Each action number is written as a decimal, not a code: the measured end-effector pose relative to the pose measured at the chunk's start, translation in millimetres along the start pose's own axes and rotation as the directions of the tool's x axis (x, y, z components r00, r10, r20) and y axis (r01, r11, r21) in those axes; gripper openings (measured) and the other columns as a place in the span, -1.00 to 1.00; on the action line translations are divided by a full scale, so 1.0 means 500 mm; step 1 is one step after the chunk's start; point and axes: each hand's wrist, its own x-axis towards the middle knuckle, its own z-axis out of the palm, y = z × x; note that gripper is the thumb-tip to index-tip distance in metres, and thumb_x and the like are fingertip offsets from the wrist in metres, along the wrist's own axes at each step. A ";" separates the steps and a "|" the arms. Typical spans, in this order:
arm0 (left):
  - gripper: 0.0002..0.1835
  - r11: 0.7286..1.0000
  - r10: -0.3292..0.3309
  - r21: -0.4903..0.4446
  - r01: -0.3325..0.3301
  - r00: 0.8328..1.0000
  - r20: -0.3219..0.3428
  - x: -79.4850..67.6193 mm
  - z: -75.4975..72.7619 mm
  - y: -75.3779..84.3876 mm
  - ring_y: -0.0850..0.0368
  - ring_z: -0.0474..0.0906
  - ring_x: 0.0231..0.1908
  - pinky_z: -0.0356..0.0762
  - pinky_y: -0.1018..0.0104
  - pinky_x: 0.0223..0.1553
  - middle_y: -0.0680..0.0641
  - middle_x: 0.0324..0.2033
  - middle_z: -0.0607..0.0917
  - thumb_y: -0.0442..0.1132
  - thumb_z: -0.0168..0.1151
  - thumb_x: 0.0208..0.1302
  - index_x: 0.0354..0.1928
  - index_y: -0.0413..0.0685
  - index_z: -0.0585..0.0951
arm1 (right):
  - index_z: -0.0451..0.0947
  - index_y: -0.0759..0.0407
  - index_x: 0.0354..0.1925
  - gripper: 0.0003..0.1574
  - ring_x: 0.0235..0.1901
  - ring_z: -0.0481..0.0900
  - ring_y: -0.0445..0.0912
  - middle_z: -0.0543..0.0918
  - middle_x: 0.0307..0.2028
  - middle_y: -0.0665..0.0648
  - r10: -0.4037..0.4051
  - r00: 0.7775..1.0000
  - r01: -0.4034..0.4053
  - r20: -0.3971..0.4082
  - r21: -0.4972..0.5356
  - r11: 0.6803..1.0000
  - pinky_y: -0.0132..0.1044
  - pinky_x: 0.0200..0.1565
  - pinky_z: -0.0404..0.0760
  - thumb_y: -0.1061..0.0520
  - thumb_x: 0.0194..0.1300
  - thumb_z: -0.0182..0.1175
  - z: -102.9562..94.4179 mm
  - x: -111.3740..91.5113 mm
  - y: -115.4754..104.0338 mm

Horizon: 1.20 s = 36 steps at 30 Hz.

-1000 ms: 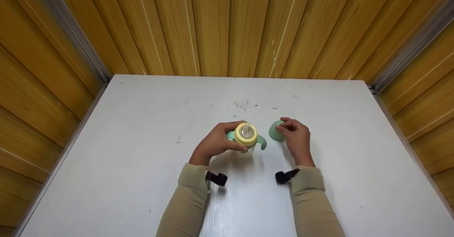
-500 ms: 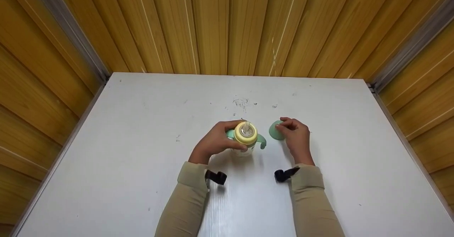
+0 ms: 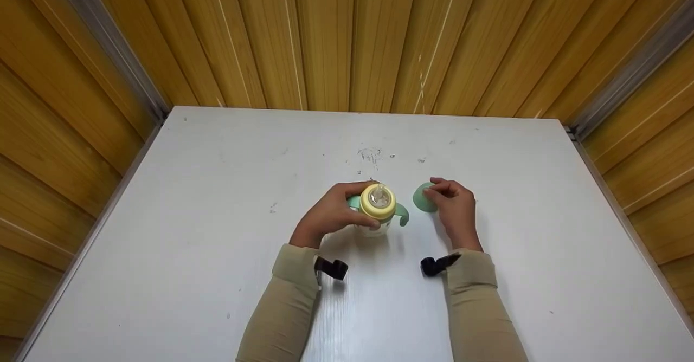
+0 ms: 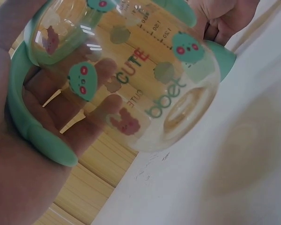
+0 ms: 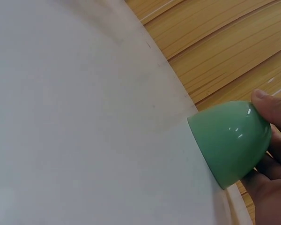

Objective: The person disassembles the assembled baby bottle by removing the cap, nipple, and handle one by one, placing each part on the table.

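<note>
White tabletop (image 3: 179, 215), left hand (image 3: 329, 211) curled round clear two-handled bottle (image 4: 131, 75), right hand (image 3: 456, 210) pinching green cap (image 5: 230, 143)

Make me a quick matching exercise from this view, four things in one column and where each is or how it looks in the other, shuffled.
Things
1. bottle
2. cap
3. table
4. wall

Places and looks
A. wood-patterned, beyond the table
B. held by the right hand
C. white and flat
D. held by the left hand

Pairs: 1-D, 2-B, 3-C, 4-A
</note>
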 end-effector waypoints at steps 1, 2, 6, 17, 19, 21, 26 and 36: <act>-0.28 1.000 0.002 0.005 -0.002 1.000 0.001 0.000 -0.001 0.001 0.22 0.49 -0.04 0.40 0.18 0.05 0.22 -0.06 0.61 -0.06 0.56 -0.36 0.02 0.41 0.53 | 0.57 0.25 -0.37 -0.67 0.04 0.49 -0.13 0.60 -0.05 0.07 0.000 1.000 0.000 -0.001 0.004 1.000 -0.26 0.13 0.39 0.04 -0.05 0.39 0.000 0.000 -0.001; -0.28 1.000 0.004 0.008 -0.004 1.000 0.002 0.001 -0.001 0.001 0.23 0.49 -0.04 0.40 0.18 0.05 0.23 -0.06 0.61 -0.05 0.56 -0.36 0.02 0.42 0.53 | 0.58 0.23 -0.38 -0.68 0.05 0.48 -0.13 0.60 -0.05 0.07 0.001 1.000 -0.001 -0.002 0.007 1.000 -0.25 0.14 0.39 0.04 -0.05 0.39 0.000 0.001 -0.002; -0.28 1.000 -0.012 0.010 0.012 1.000 -0.001 0.001 -0.002 0.012 0.26 0.48 -0.03 0.39 0.19 0.07 0.26 -0.05 0.60 -0.04 0.56 -0.36 0.02 0.44 0.53 | 0.57 0.19 -0.38 -0.70 0.07 0.47 -0.12 0.59 -0.02 0.09 0.011 1.000 -0.011 0.007 0.010 1.000 -0.25 0.16 0.37 0.04 -0.04 0.39 -0.002 0.004 -0.005; -0.30 0.998 -0.061 0.026 0.061 0.998 -0.013 -0.015 -0.005 0.074 0.24 0.46 0.00 0.36 0.19 0.11 0.24 -0.02 0.59 -0.18 0.52 -0.27 0.06 0.33 0.53 | 0.55 0.22 -0.33 -0.67 0.05 0.49 -0.12 0.58 0.00 0.07 0.011 1.000 -0.011 0.022 0.000 1.000 -0.25 0.12 0.41 0.04 -0.02 0.37 -0.002 0.009 -0.010; -0.30 0.998 -0.060 0.029 0.060 0.998 -0.012 -0.016 -0.006 0.075 0.25 0.46 0.01 0.36 0.19 0.11 0.24 -0.01 0.59 -0.19 0.52 -0.26 0.07 0.32 0.52 | 0.54 0.21 -0.33 -0.66 0.05 0.48 -0.12 0.57 0.01 0.08 0.017 1.000 -0.017 0.025 -0.001 1.000 -0.25 0.12 0.41 0.04 -0.02 0.37 -0.002 0.009 -0.010; -0.29 0.998 -0.058 0.027 0.058 0.998 -0.012 -0.015 -0.006 0.074 0.25 0.46 0.01 0.36 0.19 0.11 0.24 -0.01 0.59 -0.20 0.52 -0.25 0.08 0.30 0.52 | 0.54 0.21 -0.33 -0.66 0.06 0.48 -0.11 0.57 0.02 0.08 0.018 0.999 -0.018 0.030 -0.005 1.000 -0.25 0.13 0.40 0.04 -0.02 0.37 -0.003 0.009 -0.010; -0.29 0.999 -0.046 0.005 0.046 0.999 -0.017 -0.014 -0.005 0.067 0.23 0.47 0.00 0.36 0.18 0.11 0.21 -0.03 0.60 -0.23 0.52 -0.26 0.09 0.24 0.52 | 0.53 0.23 -0.32 -0.66 0.09 0.46 -0.10 0.55 0.04 0.10 0.010 0.999 -0.010 0.046 0.000 1.000 -0.24 0.16 0.38 0.05 0.00 0.36 -0.004 0.007 -0.008; -0.27 0.998 -0.069 -0.002 0.069 0.997 -0.024 -0.016 -0.002 0.054 0.24 0.47 0.01 0.34 0.17 0.13 0.23 -0.02 0.60 -0.21 0.52 -0.26 0.09 0.29 0.51 | 0.54 0.19 -0.30 -0.71 0.12 0.45 -0.08 0.55 0.05 0.08 -0.009 0.999 0.009 0.033 -0.026 1.000 -0.22 0.19 0.36 0.06 0.03 0.34 -0.006 -0.001 -0.009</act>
